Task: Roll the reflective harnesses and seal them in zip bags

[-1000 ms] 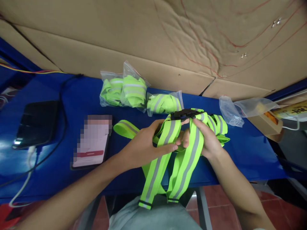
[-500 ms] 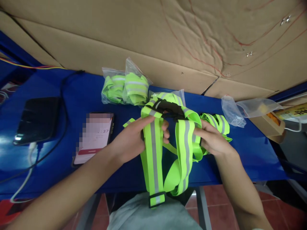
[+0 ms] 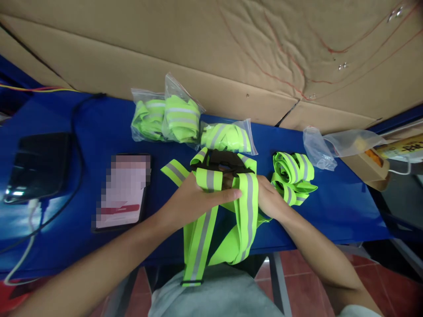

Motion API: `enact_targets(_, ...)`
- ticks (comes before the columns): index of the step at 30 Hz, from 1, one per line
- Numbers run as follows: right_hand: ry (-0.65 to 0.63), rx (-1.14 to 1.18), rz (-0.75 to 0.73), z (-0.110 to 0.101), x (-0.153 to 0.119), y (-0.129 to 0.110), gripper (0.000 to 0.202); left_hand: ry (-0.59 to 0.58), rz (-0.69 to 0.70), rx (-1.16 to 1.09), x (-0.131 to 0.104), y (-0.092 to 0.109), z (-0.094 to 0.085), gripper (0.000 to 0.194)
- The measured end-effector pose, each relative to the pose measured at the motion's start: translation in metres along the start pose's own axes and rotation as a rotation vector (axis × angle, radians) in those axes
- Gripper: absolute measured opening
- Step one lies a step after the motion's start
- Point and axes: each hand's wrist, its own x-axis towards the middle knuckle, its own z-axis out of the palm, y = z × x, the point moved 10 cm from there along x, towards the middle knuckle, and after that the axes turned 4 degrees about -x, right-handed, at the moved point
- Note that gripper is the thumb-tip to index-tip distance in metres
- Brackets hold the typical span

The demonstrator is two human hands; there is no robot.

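Note:
A lime-yellow reflective strap harness [image 3: 249,207] with grey stripes hangs between my hands over the table's front edge. Its black buckle [image 3: 226,159] sits on top, and a black slider [image 3: 192,282] is at the lower end of one strap. My left hand [image 3: 201,198] is closed on the left straps, its thumb stretched across to the right strap. On the other side, my right hand [image 3: 267,198] grips the harness from behind; its fingers are largely hidden by the webbing.
Several bagged harnesses [image 3: 181,119] stand along the back. A folded harness [image 3: 292,174] lies to the right, near empty plastic bags [image 3: 320,149] and a cardboard box [image 3: 370,169]. At left are a phone [image 3: 124,193] and a black device [image 3: 41,165] with cables.
My hands have come closer together, drawing the straps inward. My left thumb has moved across onto the right strap. The bagged bundle behind the buckle now shows more fully.

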Motion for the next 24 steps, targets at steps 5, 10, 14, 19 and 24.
enact_targets(5, -0.121, -0.006, -0.076, 0.009, -0.007, -0.01, 0.057, 0.172, 0.006, -0.112, -0.001, 0.0, -0.014, 0.029)
enact_targets(10, -0.124, -0.087, -0.28, 0.022, -0.015, -0.03, 0.054, 0.27, -0.036, -0.233, 0.001, -0.006, -0.022, 0.025)
enact_targets(14, 0.041, -0.137, -0.301, 0.016, -0.015, -0.027, 0.037, 0.163, -0.11, -0.257, 0.002, -0.025, -0.01, 0.036)
enact_targets(19, -0.013, -0.189, -0.347, 0.018, -0.016, -0.032, 0.027, -0.025, -0.21, -0.299, 0.0, -0.041, 0.009, 0.041)
enact_targets(24, -0.064, -0.157, -0.331, 0.017, -0.013, -0.036, 0.024, -0.086, -0.26, -0.32, 0.0, -0.037, 0.01, 0.036)
